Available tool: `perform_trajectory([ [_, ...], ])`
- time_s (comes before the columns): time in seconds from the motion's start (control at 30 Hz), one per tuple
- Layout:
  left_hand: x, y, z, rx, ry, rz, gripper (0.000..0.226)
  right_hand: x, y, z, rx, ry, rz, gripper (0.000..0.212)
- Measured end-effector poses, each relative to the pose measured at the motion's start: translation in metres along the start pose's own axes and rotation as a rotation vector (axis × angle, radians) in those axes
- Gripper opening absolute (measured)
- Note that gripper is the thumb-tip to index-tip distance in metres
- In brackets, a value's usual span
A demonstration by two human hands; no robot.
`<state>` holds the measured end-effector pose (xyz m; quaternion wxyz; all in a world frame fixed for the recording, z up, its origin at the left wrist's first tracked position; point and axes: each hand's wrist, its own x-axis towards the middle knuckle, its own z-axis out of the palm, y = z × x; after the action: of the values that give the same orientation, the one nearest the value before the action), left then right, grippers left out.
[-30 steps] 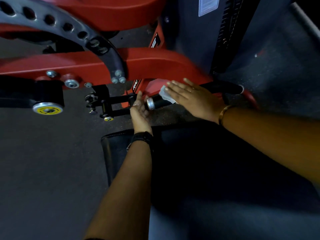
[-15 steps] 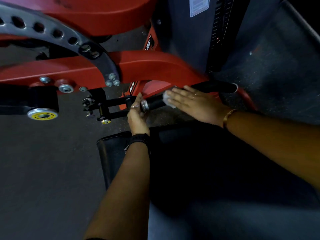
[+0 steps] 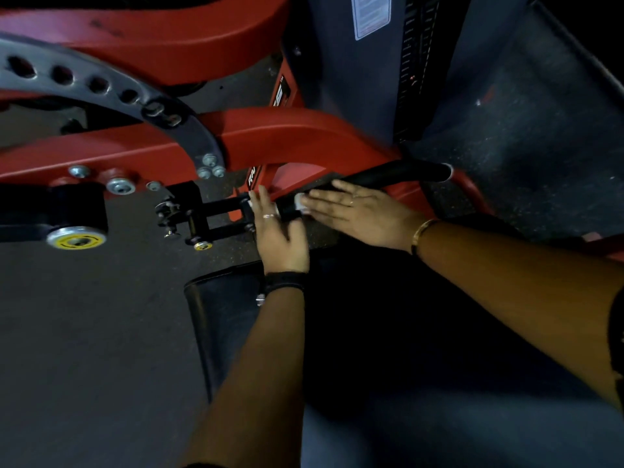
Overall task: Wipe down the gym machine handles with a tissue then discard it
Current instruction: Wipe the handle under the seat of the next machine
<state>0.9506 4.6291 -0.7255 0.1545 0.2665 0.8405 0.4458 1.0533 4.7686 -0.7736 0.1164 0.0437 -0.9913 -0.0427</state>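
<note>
A black rubber handle juts out from the red gym machine, running from upper right down to the left. My right hand lies flat over its lower part with fingers straight, pressing a white tissue against the grip; only a small edge of tissue shows at my fingertips. At the handle's left end my left hand rests with straight fingers and covers the end cap. A ring is on one left finger.
The red frame arm and a grey perforated arc plate cross above the hands. Left of the handle sit a black bracket and a roller with a yellow cap. A black seat pad lies below; the grey weight-stack shroud stands behind.
My right hand has slid the tissue leftward down the handle toward its end. My left hand shifted over the metal end cap, which no longer shows.
</note>
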Motion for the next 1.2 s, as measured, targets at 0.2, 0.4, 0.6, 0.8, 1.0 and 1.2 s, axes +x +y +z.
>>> perform_trajectory([
  [0.2,-0.002,-0.008,0.019,0.858,0.085,0.141,0.096,-0.045,0.015,0.003,0.054,0.002,0.319,0.064],
  [0.4,-0.003,-0.008,0.023,1.012,0.151,0.193,0.086,0.008,-0.007,-0.003,0.066,0.072,0.114,0.053],
  [0.6,-0.003,-0.005,0.023,1.007,0.171,0.2,0.084,-0.005,0.003,-0.004,0.014,0.002,0.294,0.055],
  [0.8,-0.001,-0.009,0.025,1.018,0.181,0.195,0.074,-0.032,0.01,0.002,0.059,0.04,0.61,0.056],
  [1.0,0.001,-0.013,0.026,0.993,0.207,0.209,0.063,0.036,-0.029,-0.005,0.094,0.086,0.434,0.049],
  [1.2,-0.001,-0.012,0.028,0.992,0.228,0.214,0.063,-0.014,-0.003,-0.006,0.081,-0.004,0.454,0.047],
])
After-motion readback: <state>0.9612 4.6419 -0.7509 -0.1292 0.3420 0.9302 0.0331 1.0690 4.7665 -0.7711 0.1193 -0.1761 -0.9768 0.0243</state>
